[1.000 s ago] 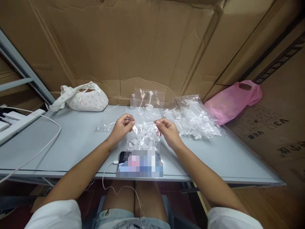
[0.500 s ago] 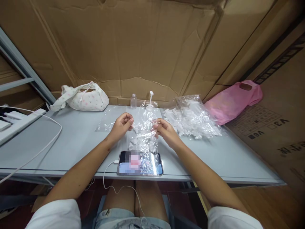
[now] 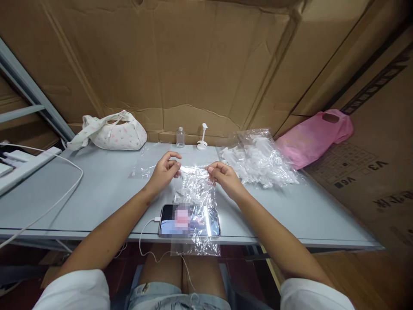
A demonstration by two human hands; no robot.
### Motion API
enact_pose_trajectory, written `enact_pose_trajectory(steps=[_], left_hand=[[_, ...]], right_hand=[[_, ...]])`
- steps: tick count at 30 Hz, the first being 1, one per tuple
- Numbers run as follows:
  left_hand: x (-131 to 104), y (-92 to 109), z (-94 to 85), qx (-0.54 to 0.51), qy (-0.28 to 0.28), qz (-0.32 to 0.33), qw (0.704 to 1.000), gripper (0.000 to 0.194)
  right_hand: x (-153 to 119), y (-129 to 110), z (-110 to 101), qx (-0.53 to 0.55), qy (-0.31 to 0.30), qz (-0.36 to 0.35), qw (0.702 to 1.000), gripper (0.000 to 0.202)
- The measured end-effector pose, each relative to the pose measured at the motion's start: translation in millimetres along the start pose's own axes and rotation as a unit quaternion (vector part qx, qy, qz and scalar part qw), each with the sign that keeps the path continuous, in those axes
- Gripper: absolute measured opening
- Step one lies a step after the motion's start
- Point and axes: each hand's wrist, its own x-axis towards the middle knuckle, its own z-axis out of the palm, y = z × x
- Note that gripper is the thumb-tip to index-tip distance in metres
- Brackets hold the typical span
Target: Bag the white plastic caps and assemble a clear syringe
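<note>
Between my hands hangs a clear plastic bag (image 3: 195,183), its crinkled film draped over the phone and past the table's front edge. My left hand (image 3: 167,168) pinches the bag's top left corner, index finger slightly raised. On the opposite corner, my right hand (image 3: 222,174) is closed, thumb against fingers. Small white pieces show through or behind the film; which of the two I cannot tell. Beneath the bag's lower part lies a smartphone (image 3: 166,226), screen lit and a white cable plugged into its left end.
A small clear bottle (image 3: 180,137) and a white stand with a round base (image 3: 202,137) stand at the back. To the right lie a bag of white plastic parts (image 3: 261,161) and a pink bag (image 3: 316,137). A floral pouch (image 3: 119,131) and a power strip (image 3: 29,170) are left.
The clear bag has flipped from standing up behind my hands to hanging down toward me, over the phone. My hands have barely moved. The white stand shows unobstructed now.
</note>
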Motion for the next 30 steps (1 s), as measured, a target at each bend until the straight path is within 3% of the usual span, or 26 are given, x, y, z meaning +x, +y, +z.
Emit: enact_pose_trajectory(steps=[9, 14, 22, 30], left_hand=[[-2.9, 4.7, -1.2, 0.000, -0.071, 0.011, 0.997, 0.026], [-3.8, 4.8, -0.4, 0.002, -0.093, 0.009, 0.996, 0.020], [-1.9, 3.4, -0.4, -0.020, -0.052, 0.041, 0.998, 0.010], [5.3, 0.6, -12.9, -0.056, 0.000, 0.046, 0.997, 0.010]], right_hand=[[-2.5, -3.1, -0.6, 0.025, 0.019, -0.025, 0.999, 0.039], [-1.7, -0.8, 0.3, 0.027, 0.019, -0.039, 0.999, 0.036], [-2.6, -3.4, 1.5, 0.053, 0.020, -0.017, 0.998, 0.019], [-1.4, -13.4, -6.4, 0.069, 0.033, -0.026, 0.997, 0.011]])
